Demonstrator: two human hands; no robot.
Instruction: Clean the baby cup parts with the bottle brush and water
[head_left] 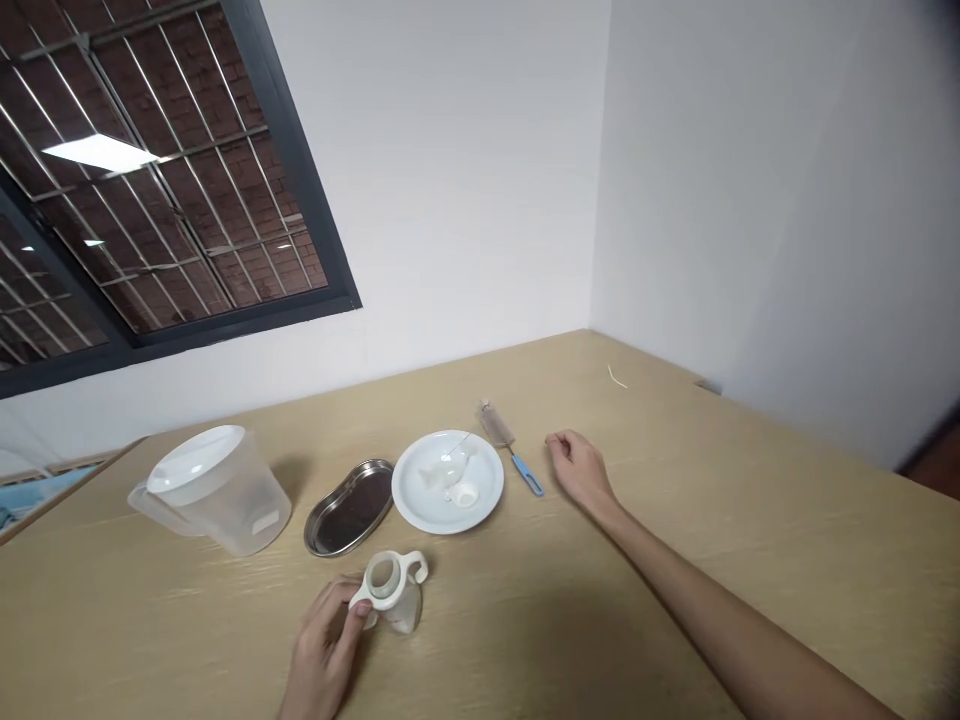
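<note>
My left hand (pixel 328 640) grips one handle of a small clear baby bottle (pixel 405 608) with a white two-handled collar. The bottle has an open mouth and stands slightly tilted, close to the table. My right hand (pixel 579 468) rests on the table with its fingers curled in, and nothing shows in them. Just left of it lies a bottle brush (pixel 496 424) with a blue loop handle and pale bristles. A white plate (pixel 405 500) beyond the bottle bears a white ring-like part (pixel 462 495) and translucent pieces, one with a thin straw-like stem.
A shiny metal kidney dish (pixel 319 540) lies left of the plate. Farther left stands a translucent lidded pitcher (pixel 240 500). A thin pale strip (pixel 616 376) lies at the back right of the wooden table (pixel 750 520). Behind are white walls and a barred window (pixel 172 180).
</note>
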